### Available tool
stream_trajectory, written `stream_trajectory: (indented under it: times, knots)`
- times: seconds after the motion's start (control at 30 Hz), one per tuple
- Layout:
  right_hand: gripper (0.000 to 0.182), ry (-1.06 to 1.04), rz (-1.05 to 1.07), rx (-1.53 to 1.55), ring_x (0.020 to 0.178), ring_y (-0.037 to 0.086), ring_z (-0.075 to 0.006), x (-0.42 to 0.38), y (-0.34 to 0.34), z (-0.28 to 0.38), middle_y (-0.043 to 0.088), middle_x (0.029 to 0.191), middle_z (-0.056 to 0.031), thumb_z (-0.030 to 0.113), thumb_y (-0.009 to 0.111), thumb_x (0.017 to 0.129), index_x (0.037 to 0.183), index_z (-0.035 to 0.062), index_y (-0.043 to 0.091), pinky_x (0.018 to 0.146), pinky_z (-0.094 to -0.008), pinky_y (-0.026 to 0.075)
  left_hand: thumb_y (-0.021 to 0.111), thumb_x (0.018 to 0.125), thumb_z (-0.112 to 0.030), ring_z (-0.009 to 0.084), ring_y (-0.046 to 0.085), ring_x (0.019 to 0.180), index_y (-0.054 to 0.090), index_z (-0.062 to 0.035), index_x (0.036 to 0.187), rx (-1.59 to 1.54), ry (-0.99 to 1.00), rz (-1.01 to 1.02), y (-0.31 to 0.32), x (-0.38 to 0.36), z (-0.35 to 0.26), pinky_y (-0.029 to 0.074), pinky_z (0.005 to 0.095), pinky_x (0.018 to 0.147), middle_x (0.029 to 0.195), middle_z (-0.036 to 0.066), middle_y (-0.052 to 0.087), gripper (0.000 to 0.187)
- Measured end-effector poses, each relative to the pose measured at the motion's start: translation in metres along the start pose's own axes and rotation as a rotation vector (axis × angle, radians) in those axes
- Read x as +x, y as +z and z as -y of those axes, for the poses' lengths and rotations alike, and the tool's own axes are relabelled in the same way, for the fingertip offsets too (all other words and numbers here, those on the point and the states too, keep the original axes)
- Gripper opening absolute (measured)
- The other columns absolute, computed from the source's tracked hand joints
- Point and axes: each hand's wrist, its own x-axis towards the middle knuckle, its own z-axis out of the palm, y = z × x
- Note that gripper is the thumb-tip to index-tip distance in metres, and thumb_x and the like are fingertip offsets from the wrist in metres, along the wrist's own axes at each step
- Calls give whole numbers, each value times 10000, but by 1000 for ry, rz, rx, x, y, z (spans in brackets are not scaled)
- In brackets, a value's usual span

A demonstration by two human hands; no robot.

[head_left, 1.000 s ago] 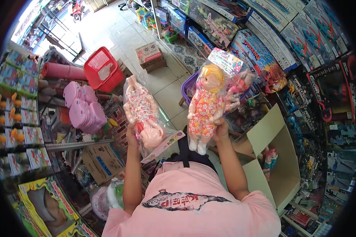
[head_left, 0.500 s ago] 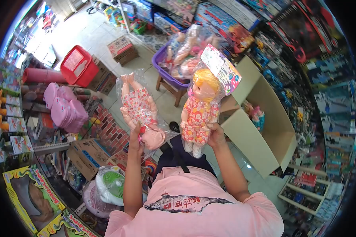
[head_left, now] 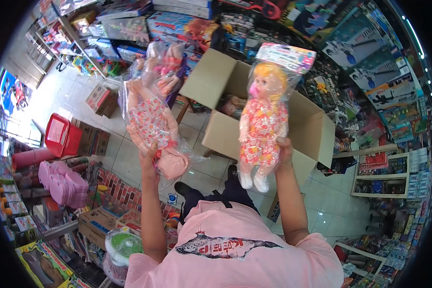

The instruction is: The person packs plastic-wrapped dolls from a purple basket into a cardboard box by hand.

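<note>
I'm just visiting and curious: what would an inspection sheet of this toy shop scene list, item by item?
Surface: pale tiled floor; no worktable seen.
Job's things: two bagged dolls in floral dresses; upright doll with yellow hair, upside-down doll head down.
Clutter: open cardboard box behind the dolls, red basket, pink plastic items, small cardboard box.
Grippers: left hand grips the upside-down doll's bag near the head; right hand grips the upright doll at the legs.
Cables: nothing seen.
Surroundings: shelves of boxed toys on all sides.
</note>
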Motion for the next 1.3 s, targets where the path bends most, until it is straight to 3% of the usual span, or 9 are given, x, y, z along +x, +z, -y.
stream_trajectory:
  times: [0.17, 0.27, 0.47, 0.63, 0.7, 0.83, 1.0, 1.17, 1.3]
  knots:
    - [819, -233, 86, -28, 1215, 557, -296, -9, -59, 93, 501, 1355, -164, 218, 642, 736, 1451, 31, 289, 1067, -449, 446, 612, 913, -303, 259, 525, 1223, 273, -2, 1469, -25, 102, 42, 73, 11, 26, 444, 412, 1032, 1368, 148, 469, 717]
    - [748, -322, -127, -166, 1190, 566, -271, -2, -109, 141, 517, 1344, -140, 190, 649, 798, 1447, 42, 310, 1058, -429, 437, 565, 941, -406, 287, 534, 1223, 340, 17, 1442, -29, 133, 26, 113, 14, 46, 444, 432, 1037, 1362, 161, 488, 692]
    - [681, -398, 89, -926, 1162, 567, -196, 60, -145, 201, 568, 1281, -119, 173, 787, 784, 1346, -3, 446, 1013, -338, 440, 593, 924, -337, 274, 574, 1155, 396, 3, 1375, -20, 160, -19, 169, 3, 75, 485, 422, 987, 1289, 147, 535, 598]
    - [744, -225, 295, -1680, 1218, 541, -360, 133, -239, 146, 549, 1295, -253, 228, 773, 754, 1352, -25, 409, 1025, -429, 426, 631, 912, -292, 244, 577, 1140, 340, 29, 1412, -21, 169, -156, 173, -15, 85, 507, 393, 954, 1299, 149, 513, 662]
    - [698, 55, 484, -1836, 1190, 536, -423, 149, -248, 121, 556, 1258, -286, 220, 761, 753, 1328, -13, 441, 1007, -447, 435, 630, 912, -293, 238, 588, 1122, 367, 23, 1392, -8, 163, -176, 173, -22, 83, 512, 390, 945, 1280, 141, 530, 632]
    - [659, 112, 600, -1968, 1205, 535, -398, 165, -267, 60, 553, 1254, -285, 197, 750, 755, 1289, -38, 444, 990, -476, 447, 632, 909, -294, 219, 613, 1078, 431, 5, 1337, 25, 179, -210, 171, -31, 82, 524, 381, 924, 1229, 119, 570, 560]
    - [775, 627, 543, -2066, 1225, 517, -428, 173, -257, 1, 436, 1379, -301, 118, 757, 742, 1366, -44, 327, 977, -494, 472, 606, 917, -315, 235, 585, 1134, 412, 12, 1378, 73, 151, -235, 162, -38, 80, 487, 393, 972, 1274, 124, 554, 598]
    - [838, 628, 455, -2038, 1237, 515, -422, 164, -258, -10, 399, 1411, -306, 98, 770, 734, 1395, -43, 275, 968, -470, 485, 642, 901, -257, 246, 551, 1191, 334, 31, 1443, 120, 185, -331, 169, -37, 79, 469, 394, 1002, 1339, 143, 504, 686]
    - [793, 611, 621, -2033, 1259, 501, -401, 170, -254, 18, 423, 1400, -293, 203, 760, 777, 1392, -35, 320, 1006, -448, 454, 646, 911, -231, 226, 535, 1202, 318, 49, 1448, 193, 211, -265, 174, -16, 79, 457, 383, 1004, 1355, 142, 490, 688]
